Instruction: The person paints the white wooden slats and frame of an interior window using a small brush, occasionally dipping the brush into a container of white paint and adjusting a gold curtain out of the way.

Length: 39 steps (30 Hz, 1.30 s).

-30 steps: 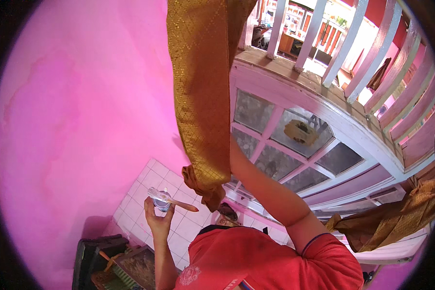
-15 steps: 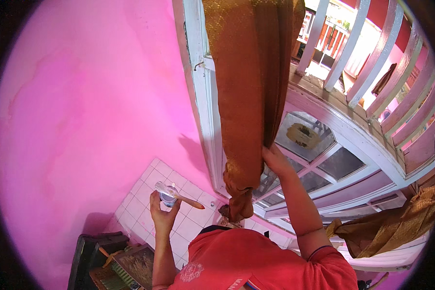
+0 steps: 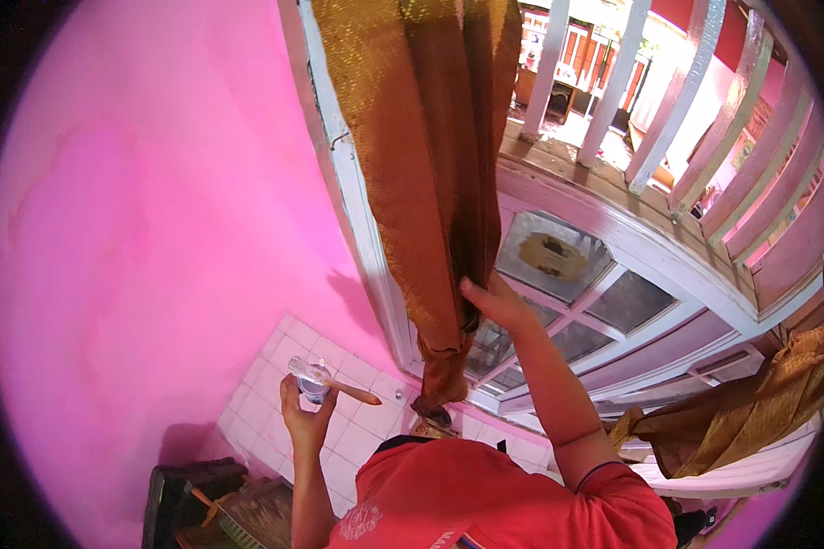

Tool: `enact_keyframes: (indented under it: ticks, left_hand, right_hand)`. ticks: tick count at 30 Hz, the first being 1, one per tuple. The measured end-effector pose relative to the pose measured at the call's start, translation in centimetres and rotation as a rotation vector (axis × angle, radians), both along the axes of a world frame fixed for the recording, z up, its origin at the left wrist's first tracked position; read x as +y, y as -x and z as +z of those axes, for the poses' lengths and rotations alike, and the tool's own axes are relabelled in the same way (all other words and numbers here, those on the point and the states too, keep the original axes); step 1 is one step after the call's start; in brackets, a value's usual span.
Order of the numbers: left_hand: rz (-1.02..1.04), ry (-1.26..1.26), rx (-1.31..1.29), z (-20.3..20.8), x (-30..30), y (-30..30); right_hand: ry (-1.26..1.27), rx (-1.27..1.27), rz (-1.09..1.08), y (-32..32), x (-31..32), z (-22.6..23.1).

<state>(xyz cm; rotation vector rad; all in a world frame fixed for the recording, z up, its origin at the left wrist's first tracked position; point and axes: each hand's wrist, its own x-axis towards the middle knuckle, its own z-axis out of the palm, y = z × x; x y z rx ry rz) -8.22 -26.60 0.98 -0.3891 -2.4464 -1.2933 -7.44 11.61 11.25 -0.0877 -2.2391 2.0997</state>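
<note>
My left hand (image 3: 306,417) is wrapped round a small paint can (image 3: 313,393), held over the tiled floor. Across the can's top lies a paintbrush (image 3: 352,391), its whitish bristles toward the wall and its wooden handle pointing right. Ahead of me a long brown-gold curtain (image 3: 403,192) hangs in the doorway, bunched or knotted at its lower end. My right hand (image 3: 497,304) reaches up to the curtain's right edge and grips it, thumb on the cloth; the other fingers are partly hidden.
A pink wall (image 3: 174,210) fills the left, beside a white door frame (image 3: 352,174). A white glass-paned door or window panel (image 3: 604,274) and slatted rail (image 3: 613,82) stand right. Another brown curtain (image 3: 732,412) hangs lower right. A dark box (image 3: 178,499) with a brush sits lower left.
The curtain, door frame and rail have shifted left in view. My right hand has moved left with the curtain, and its thumb now shows on the cloth. My left hand has barely moved.
</note>
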Motion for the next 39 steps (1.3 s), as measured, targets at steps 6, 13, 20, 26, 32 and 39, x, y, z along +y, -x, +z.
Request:
enact_keyframes:
  ticks: [6,13,20,26,32,39]
  left_hand:
    - [-0.029,0.039,-0.002,0.7,-0.2,-0.2]
    - [-0.015,0.019,-0.015,0.5,-0.2,-0.5]
    - [-0.035,-0.007,-0.001,0.0,-0.5,-0.6]
    - [-0.032,0.014,0.030,0.8,-0.2,-0.8]
    - [-0.040,-0.008,0.039,1.4,0.3,-1.0]
    - [-0.034,0.019,0.065,0.6,-0.1,-0.9]
  right_hand:
    - [0.015,-0.024,0.131,-0.3,-1.1,1.7]
    - [0.004,0.050,0.156,-0.2,-1.8,1.0]
    - [0.009,0.153,0.072,0.4,-2.3,-0.2]
    - [0.001,0.087,0.082,0.2,-2.3,0.8]
    - [0.010,0.206,0.064,0.5,-2.4,0.1]
    - [-0.008,0.155,0.050,0.6,-2.3,-0.6]
